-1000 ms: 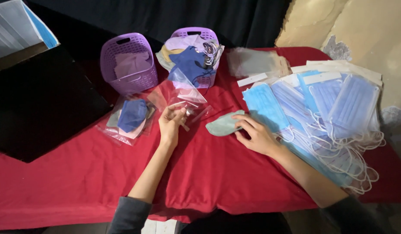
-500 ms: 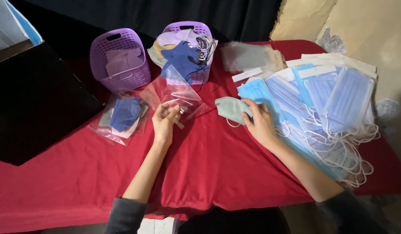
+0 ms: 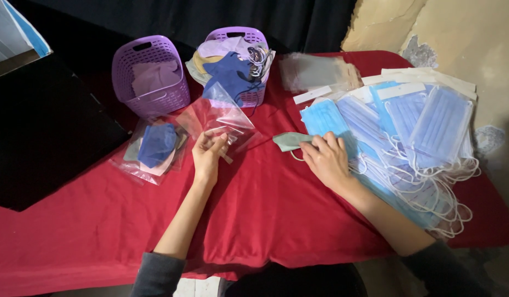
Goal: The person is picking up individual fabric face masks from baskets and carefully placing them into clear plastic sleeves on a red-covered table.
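Observation:
My left hand [image 3: 207,154] grips the lower edge of a clear plastic bag [image 3: 221,118] that stands up off the red tablecloth [image 3: 254,209]. My right hand [image 3: 327,159] lies palm down with its fingers on a folded pale green mask [image 3: 290,141] at the middle of the table. Just right of that hand spreads a heap of blue surgical masks [image 3: 408,126] with white ear loops. A bagged dark blue mask [image 3: 155,146] lies left of my left hand.
Two purple baskets stand at the back: the left basket [image 3: 150,74] holds pale cloth, the right basket [image 3: 238,60] is piled with cloth masks. More clear bags [image 3: 315,71] lie behind the heap. A black case [image 3: 40,132] covers the left side.
My right hand has kept its fingers on the green mask and shifted it slightly on the cloth. My left hand keeps hold of the clear bag. The camera view has shifted a little.

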